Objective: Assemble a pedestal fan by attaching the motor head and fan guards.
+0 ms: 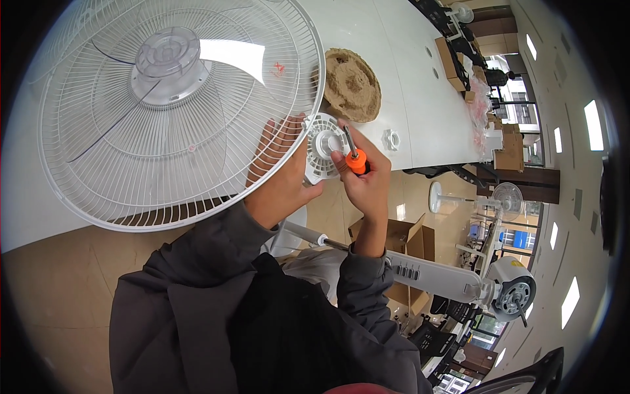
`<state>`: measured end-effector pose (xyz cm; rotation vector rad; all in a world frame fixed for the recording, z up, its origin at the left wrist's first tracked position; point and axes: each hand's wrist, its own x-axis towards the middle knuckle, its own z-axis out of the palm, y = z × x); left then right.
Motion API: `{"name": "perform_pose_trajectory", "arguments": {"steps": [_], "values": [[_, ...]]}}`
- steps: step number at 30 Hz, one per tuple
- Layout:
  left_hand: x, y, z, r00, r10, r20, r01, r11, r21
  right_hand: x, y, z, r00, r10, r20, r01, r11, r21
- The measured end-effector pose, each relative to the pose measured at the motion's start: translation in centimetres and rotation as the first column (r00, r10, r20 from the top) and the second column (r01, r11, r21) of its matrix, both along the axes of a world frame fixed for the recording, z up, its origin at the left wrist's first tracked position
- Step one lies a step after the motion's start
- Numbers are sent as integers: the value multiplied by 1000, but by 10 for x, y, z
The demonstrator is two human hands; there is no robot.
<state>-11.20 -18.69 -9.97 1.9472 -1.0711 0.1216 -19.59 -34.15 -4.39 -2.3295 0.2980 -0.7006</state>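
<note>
- Workshop interior seen from above: a long white counter point(420, 98) runs up the view, with a tan floor below it and further standing fans and cardboard boxes point(400, 236) in the background at right.
- Large white wire fan guard point(164, 111), with a clear blade hub visible through it, lies over the left part of the counter and overhangs its near edge.
- Left hand point(282, 177) reaches under the guard's lower right rim; its fingers show through the wires, and its grip closes around the side of a small white plastic fan part point(323, 154), a round vented housing with a raised centre.
- Right hand point(367, 187) is closed tight around a screwdriver point(353, 154) with an orange handle; the dark shaft points up and to the left, its tip beside the centre of the white part.
- The white part sits between the two hands, at the counter's near edge and touching the guard's rim.
- Brown fibrous round pad point(353, 84) lies on the counter just beyond the hands.
- Small white ribbed nut point(391, 139) rests on the counter to the right of the screwdriver, apart from both hands.
- White fan stand with motor head point(459, 279) lies across the lower right, below the person's dark grey sleeves.
</note>
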Motion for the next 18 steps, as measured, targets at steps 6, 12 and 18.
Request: {"name": "perform_pose_trajectory", "arguments": {"steps": [6,12,18], "values": [[-1,0,1,1000,6,1,-6,1000,0,-13,0,-2,895,-430,-121,438,897,54],[0,-2,2,1000,7,-4,-7,1000,-19,-11,10,-3,990,-136,30,107,881,460],[0,-1,3,1000,7,4,-7,1000,-6,-9,8,-8,922,-386,-36,371,854,364]]}}
